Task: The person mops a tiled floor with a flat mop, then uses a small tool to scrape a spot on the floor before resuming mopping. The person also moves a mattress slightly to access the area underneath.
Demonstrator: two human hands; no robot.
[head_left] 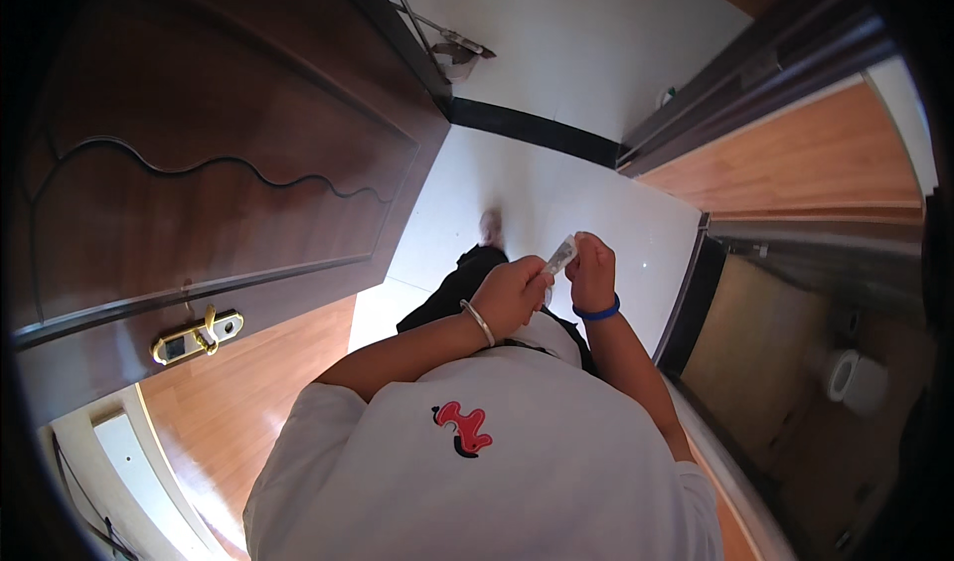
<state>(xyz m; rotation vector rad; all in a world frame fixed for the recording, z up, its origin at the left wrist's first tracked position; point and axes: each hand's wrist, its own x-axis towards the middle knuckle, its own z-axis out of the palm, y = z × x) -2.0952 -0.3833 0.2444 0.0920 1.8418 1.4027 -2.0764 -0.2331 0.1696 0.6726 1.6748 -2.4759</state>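
Between my hands, in front of my body, is a small translucent strip-like packet (562, 253); its exact kind is too small to make out. My left hand (514, 293), with a pale bangle at the wrist, is closed around the packet's lower end. My right hand (594, 273), wearing a blue wristband (596, 313), has its fingers curled in at the packet's upper edge and seems to pinch it. Its fingertips are partly hidden.
A dark wooden door (229, 163) with a gold handle (207, 334) stands at my left. A black threshold (537, 132) crosses the pale tiled floor (596, 198) ahead. Beyond it lean a broom and dustpan (457, 59). At right, a doorway shows a white toilet (857, 377).
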